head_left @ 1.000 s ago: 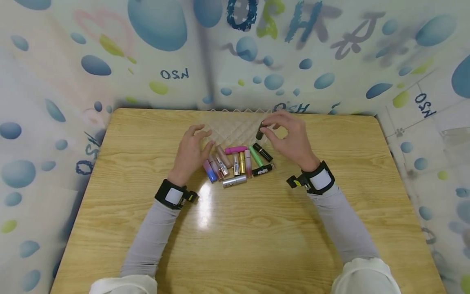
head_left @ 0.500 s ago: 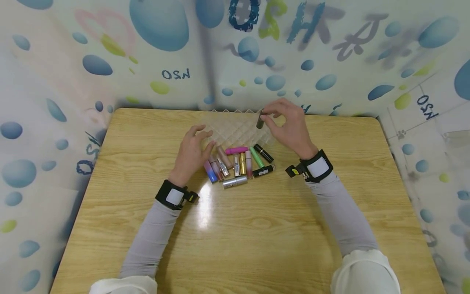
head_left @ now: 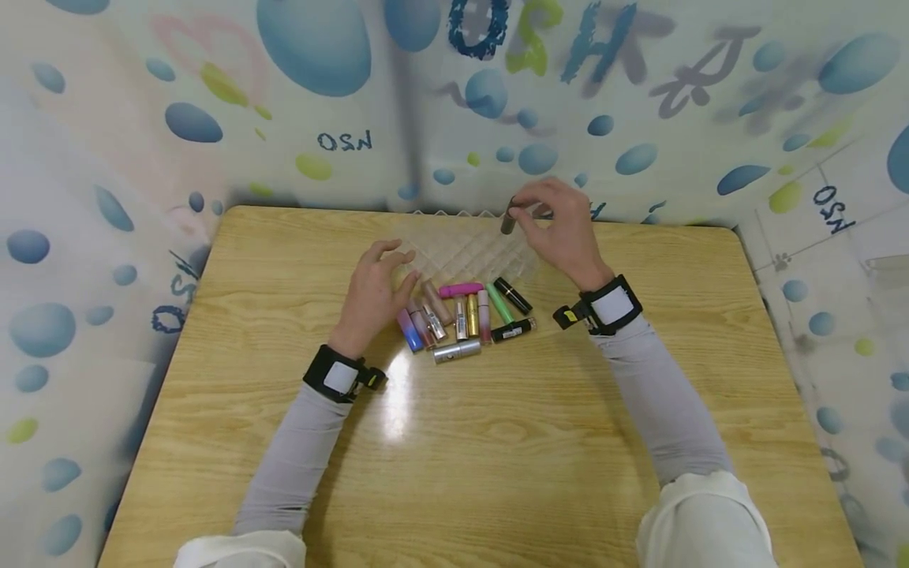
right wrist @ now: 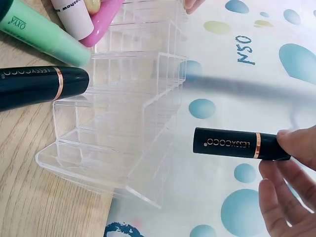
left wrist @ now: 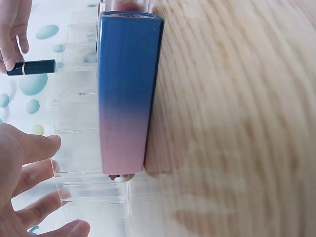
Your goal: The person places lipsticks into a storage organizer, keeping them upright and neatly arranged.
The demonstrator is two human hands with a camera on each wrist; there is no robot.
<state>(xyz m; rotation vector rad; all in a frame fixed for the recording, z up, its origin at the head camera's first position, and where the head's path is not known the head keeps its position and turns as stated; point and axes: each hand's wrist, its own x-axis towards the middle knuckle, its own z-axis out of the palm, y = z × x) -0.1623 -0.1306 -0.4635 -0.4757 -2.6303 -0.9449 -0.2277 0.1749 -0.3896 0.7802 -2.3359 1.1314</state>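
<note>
A clear tiered plastic organizer (head_left: 461, 246) stands at the table's back edge. Above its right part, my right hand (head_left: 564, 233) pinches a black lipstick tube (right wrist: 224, 142) with a gold band by one end between thumb and fingers. The tube hangs upright, apart from the organizer. At the organizer's left end my left hand (head_left: 369, 293) rests with spread, relaxed fingers; the fingertips (left wrist: 49, 143) overlap its clear wall in the left wrist view, and touch is hard to tell. A blue-to-pink lipstick tube (left wrist: 129, 89) lies beside this hand.
In front of the organizer lie several lip products: a magenta tube (head_left: 460, 290), a green tube (head_left: 500, 303), black tubes (head_left: 513, 295), a gold tube (head_left: 473, 315) and a silver tube (head_left: 457, 351). A patterned wall (head_left: 284, 170) stands right behind the wooden table (head_left: 454, 457).
My right hand has lifted the black lipstick tube upward and back, away from the loose products toward the organizer's rear. The left hand has stayed in place.
</note>
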